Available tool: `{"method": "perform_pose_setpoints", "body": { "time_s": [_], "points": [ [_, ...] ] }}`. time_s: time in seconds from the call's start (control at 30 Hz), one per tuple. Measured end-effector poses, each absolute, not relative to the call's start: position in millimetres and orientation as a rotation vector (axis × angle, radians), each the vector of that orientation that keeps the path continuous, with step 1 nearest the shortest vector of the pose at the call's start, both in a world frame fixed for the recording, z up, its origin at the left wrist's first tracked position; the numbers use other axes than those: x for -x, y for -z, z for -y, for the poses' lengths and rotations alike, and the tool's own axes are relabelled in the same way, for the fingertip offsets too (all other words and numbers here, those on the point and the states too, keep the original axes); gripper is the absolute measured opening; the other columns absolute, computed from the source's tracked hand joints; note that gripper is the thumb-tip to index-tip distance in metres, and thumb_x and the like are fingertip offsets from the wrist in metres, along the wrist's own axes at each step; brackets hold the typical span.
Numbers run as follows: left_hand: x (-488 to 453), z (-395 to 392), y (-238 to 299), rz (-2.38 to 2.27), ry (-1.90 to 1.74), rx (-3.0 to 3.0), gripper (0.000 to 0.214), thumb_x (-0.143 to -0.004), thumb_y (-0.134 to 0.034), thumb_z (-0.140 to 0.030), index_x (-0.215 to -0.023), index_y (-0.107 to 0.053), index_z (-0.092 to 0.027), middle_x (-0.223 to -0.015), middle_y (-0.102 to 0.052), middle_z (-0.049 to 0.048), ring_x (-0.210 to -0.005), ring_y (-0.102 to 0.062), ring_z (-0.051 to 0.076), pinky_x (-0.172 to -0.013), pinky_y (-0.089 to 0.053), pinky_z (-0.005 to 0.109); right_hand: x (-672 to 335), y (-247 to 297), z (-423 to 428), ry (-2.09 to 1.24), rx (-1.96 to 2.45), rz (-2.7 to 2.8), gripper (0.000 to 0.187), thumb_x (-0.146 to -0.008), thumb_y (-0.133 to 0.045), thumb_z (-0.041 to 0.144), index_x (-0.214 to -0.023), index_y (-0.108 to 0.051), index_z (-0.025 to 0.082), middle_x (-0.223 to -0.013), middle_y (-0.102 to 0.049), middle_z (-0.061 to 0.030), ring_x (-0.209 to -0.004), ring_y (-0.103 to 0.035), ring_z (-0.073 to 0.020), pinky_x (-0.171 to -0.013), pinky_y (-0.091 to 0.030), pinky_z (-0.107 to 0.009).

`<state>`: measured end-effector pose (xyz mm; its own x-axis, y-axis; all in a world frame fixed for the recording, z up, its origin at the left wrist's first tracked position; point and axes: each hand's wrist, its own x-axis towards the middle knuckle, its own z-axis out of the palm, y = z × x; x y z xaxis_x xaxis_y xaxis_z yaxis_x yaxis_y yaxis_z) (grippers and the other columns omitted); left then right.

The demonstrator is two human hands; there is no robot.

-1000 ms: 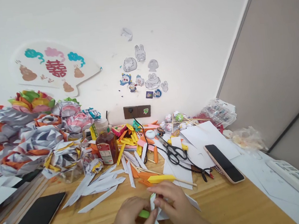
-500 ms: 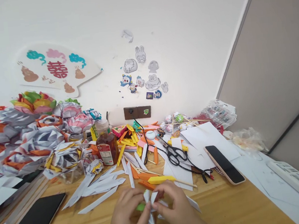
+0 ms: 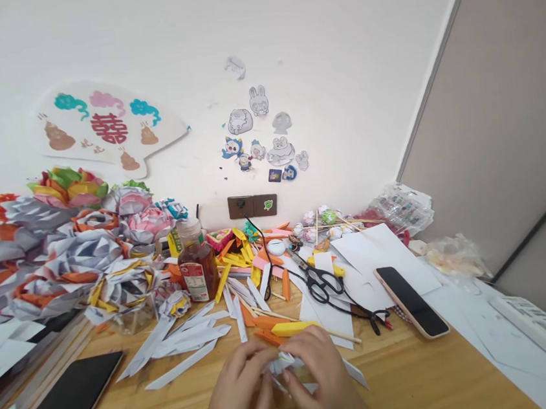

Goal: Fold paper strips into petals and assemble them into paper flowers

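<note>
At the near edge of the wooden table, my left hand (image 3: 241, 387) and my right hand (image 3: 317, 372) meet around a small piece of folded white paper (image 3: 283, 361). Both are closed, with thumbs and fingertips pinching it from either side. Most of the folded piece is hidden behind the fingers. Just beyond my hands lie a yellow folded paper strip (image 3: 293, 328) and orange strips (image 3: 270, 336). Beside my right hand is a white strip (image 3: 355, 374). A pile of white folded strips (image 3: 189, 334) lies to the left.
Black-handled scissors (image 3: 324, 283), a phone (image 3: 411, 300) and white sheets (image 3: 380, 252) lie to the right. A bottle of amber liquid (image 3: 198, 274) stands behind the strips. Large paper flowers (image 3: 83, 250) crowd the left, above a dark tablet-like slab (image 3: 62, 405). A black cable (image 3: 264, 251) hangs from the wall socket.
My hands have drawn closer together and curled over the folded paper. Its upright white points and the green part that showed before are now mostly covered.
</note>
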<state>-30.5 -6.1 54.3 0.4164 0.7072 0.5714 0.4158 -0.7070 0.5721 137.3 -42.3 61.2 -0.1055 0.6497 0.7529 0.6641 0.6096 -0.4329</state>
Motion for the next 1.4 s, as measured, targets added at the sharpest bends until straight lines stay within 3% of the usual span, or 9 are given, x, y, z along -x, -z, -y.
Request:
{"method": "perform_pose_setpoints", "body": {
  "time_s": [0.43, 0.67, 0.9, 1.0, 1.1, 1.27, 1.4],
  "points": [
    [33, 6, -58, -0.841, -1.365, -2.711, 0.032, -0.085, -0.047, -0.006, -0.108, -0.059, -0.024, -0.103, -0.068, 0.0078, -0.096, -0.067, 0.017, -0.083, -0.054, 0.022, -138, -63, 44, 0.153, 1.061, 1.818, 0.007, -0.095, -0.044, 0.017, -0.096, -0.05, 0.021, -0.08, -0.064, -0.0026, -0.071, -0.053, -0.021, -0.066, -0.039, -0.034],
    [31, 7, -62, -0.796, -1.377, -2.674, 0.023, -0.087, -0.047, -0.011, -0.102, -0.058, -0.025, -0.095, -0.068, 0.0047, -0.087, -0.066, 0.017, -0.079, -0.052, 0.021, -139, -63, 45, 0.302, 1.047, 1.889, 0.015, -0.095, -0.039, 0.012, -0.098, -0.051, 0.02, -0.084, -0.068, -0.0033, -0.073, -0.058, -0.0202, -0.082, -0.037, -0.038],
    [30, 5, -67, -0.72, -1.219, -2.578, 0.02, -0.087, -0.049, -0.011, -0.099, -0.056, -0.025, -0.093, -0.066, 0.0027, -0.085, -0.064, 0.016, -0.078, -0.05, 0.021, -144, -67, 46, 0.308, 1.013, 1.922, 0.011, -0.09, -0.046, 0.012, -0.095, -0.054, 0.018, -0.083, -0.068, -0.0013, -0.072, -0.059, -0.0165, -0.094, -0.03, -0.036],
    [32, 6, -76, -0.707, -1.063, -2.512, 0.017, -0.088, -0.048, -0.011, -0.091, -0.057, -0.025, -0.088, -0.065, 0.0015, -0.08, -0.064, 0.015, -0.073, -0.05, 0.019, -146, -69, 46, 0.199, 0.995, 1.932, 0.009, -0.087, -0.05, 0.012, -0.091, -0.054, 0.019, -0.081, -0.067, -0.0013, -0.072, -0.059, -0.0165, -0.09, -0.034, -0.035],
    [33, 8, -81, -0.72, -0.963, -2.41, 0.017, -0.092, -0.045, -0.015, -0.083, -0.058, -0.024, -0.088, -0.065, 0.0026, -0.079, -0.063, 0.015, -0.073, -0.05, 0.02, -147, -69, 44, 0.013, 0.962, 1.877, 0.005, -0.081, -0.058, 0.016, -0.082, -0.054, 0.02, -0.073, -0.062, -0.0003, -0.07, -0.056, -0.0167, -0.074, -0.04, -0.03],
    [32, 6, -72, -0.747, -1.0, -2.263, 0.019, -0.093, -0.048, -0.022, -0.077, -0.058, -0.022, -0.08, -0.063, 0.0015, -0.075, -0.062, 0.015, -0.069, -0.049, 0.021, -144, -66, 41, -0.642, 1.309, 1.628, 0.015, -0.062, -0.068, 0.011, -0.064, -0.055, 0.019, -0.069, -0.06, 0.0001, -0.07, -0.056, -0.0175, -0.067, -0.04, -0.027],
    [28, 0, -62, -0.796, -0.981, -2.193, 0.02, -0.092, -0.049, -0.024, -0.073, -0.055, -0.021, -0.076, -0.061, 0.0007, -0.074, -0.061, 0.016, -0.069, -0.048, 0.023, -139, -64, 37, -1.085, 1.386, 1.388, 0.015, -0.058, -0.066, 0.018, -0.058, -0.051, 0.019, -0.059, -0.053, 0.0026, -0.059, -0.048, -0.0149, -0.058, -0.037, -0.025]
  ]
}}
